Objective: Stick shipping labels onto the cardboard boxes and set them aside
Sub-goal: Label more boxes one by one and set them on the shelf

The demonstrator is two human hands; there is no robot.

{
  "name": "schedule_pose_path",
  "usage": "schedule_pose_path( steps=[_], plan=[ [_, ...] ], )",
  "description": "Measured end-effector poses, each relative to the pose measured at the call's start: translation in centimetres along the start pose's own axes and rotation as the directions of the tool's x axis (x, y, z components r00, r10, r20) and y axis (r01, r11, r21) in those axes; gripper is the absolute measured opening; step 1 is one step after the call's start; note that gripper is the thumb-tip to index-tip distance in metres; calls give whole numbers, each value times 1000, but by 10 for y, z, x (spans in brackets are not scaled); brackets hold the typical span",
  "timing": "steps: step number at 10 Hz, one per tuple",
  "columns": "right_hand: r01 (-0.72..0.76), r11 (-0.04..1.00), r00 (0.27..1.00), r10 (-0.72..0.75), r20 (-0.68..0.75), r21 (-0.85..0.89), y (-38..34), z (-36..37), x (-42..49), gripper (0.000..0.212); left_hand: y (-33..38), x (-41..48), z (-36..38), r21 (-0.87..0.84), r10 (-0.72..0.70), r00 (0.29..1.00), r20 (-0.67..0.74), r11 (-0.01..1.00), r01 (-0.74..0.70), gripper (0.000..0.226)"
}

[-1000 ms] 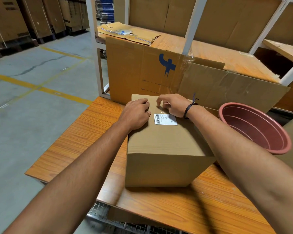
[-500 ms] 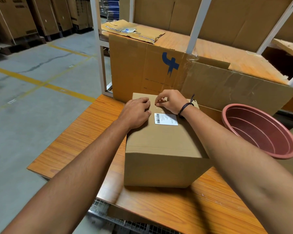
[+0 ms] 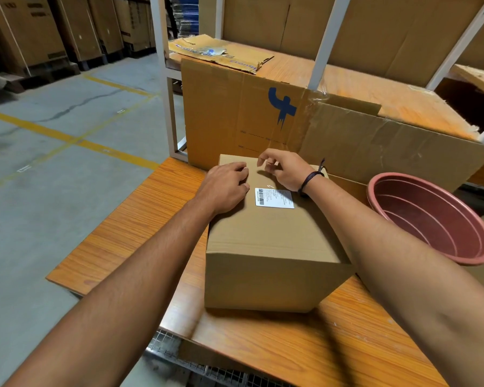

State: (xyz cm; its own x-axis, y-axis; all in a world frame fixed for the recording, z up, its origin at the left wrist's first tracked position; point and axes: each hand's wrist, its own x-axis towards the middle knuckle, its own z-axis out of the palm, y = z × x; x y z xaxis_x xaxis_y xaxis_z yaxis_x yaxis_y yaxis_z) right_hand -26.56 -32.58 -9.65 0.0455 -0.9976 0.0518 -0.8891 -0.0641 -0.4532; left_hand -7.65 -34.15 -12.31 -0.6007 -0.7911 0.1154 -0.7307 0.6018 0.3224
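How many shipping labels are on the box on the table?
1. The label sits on top of the box, toward its far end; hidden sides could carry more.

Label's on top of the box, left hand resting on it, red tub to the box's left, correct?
No: the head view shows the red tub right of the cardboard box. The shipping label is on top, left hand resting on the box.

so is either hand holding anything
Nothing clearly. The left hand rests on top of the cardboard box; the right hand hovers above it, fingers curled; whether it pinches something cannot be told.
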Motion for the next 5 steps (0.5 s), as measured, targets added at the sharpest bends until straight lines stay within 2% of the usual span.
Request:
schedule_pose_path(
  steps=[2, 5],
  plan=[
    [62, 985, 998, -56, 41, -159, -4, 0, -1, 29, 1, 1, 1, 4, -2, 1000, 1, 1000, 2, 51],
    [81, 989, 997, -80, 8, -122, 1, 2, -4, 23, -1, 2, 3, 5, 1, 1000, -10, 1000, -1, 51]
  ],
)
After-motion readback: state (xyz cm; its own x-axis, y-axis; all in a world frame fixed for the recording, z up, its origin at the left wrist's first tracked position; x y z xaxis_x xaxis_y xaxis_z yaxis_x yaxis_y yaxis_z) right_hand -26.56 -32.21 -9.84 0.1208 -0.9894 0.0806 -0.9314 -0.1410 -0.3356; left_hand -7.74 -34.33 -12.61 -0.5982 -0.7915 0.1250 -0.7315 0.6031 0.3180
